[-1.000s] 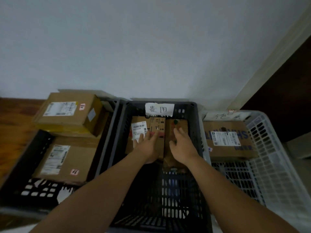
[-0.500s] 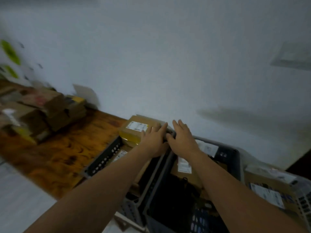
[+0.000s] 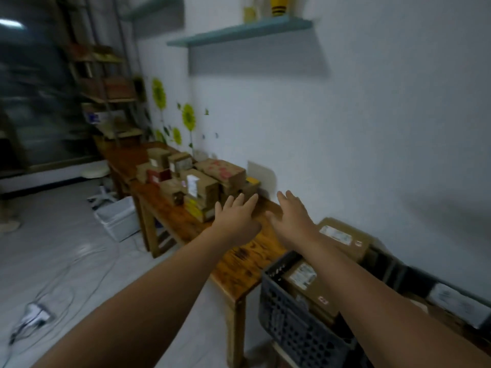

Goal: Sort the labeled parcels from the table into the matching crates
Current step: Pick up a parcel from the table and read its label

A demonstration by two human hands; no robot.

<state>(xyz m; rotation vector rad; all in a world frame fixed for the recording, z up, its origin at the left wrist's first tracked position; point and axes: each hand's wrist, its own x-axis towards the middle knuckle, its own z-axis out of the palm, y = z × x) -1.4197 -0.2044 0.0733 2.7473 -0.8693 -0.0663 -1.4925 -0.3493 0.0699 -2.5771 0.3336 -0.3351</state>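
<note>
While the left hand (image 3: 236, 217) and right hand (image 3: 293, 217) hover with fingers (image 3: 286, 199) straight, released and holding nothing, stacked brown cardboard parcels (image 3: 203, 185) sit just ahead of them on the orange-brown wooden desk (image 3: 236, 264). Fetching seems underway; next, one labelled box needs grasping.

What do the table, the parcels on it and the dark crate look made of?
The table: wood, apparently varnished, orange-brown with dark grain. The parcels: matte brown cardboard with white paper labels. The dark crate: likely moulded plastic, given its perforated wall.
</note>
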